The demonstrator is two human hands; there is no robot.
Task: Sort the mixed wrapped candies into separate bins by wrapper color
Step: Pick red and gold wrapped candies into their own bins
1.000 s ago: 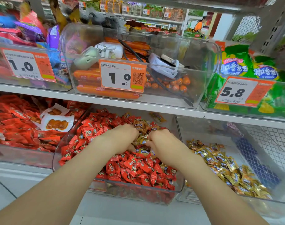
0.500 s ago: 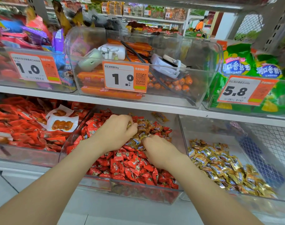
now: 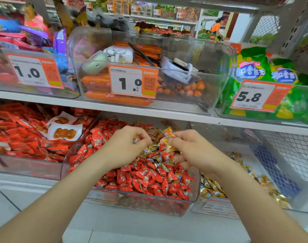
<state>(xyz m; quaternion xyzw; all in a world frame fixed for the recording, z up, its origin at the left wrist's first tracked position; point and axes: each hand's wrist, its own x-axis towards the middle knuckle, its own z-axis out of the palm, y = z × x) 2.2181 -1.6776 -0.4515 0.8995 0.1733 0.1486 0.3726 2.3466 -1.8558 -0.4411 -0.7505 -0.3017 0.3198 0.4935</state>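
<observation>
A clear middle bin (image 3: 132,202) on the lower shelf holds many red-wrapped candies (image 3: 149,179) with gold-wrapped candies (image 3: 153,149) mixed in near its centre. My left hand (image 3: 126,146) hovers over the pile, fingers curled round a gold candy (image 3: 136,139). My right hand (image 3: 190,149) is raised beside it and pinches gold-wrapped candies (image 3: 168,135) between thumb and fingers. To the right, another clear bin (image 3: 220,207) contains only gold candies (image 3: 211,188).
A bin of red snack packs (image 3: 19,134) sits to the left. The upper shelf (image 3: 149,113) carries clear bins with sausages (image 3: 118,99), green bags (image 3: 265,67) and price tags (image 3: 133,81). A wire mesh basket (image 3: 290,155) stands at the right.
Both hands rose out of the candy pile, each with gold candies in its fingers. The camera moved closer and the view shifted slightly.
</observation>
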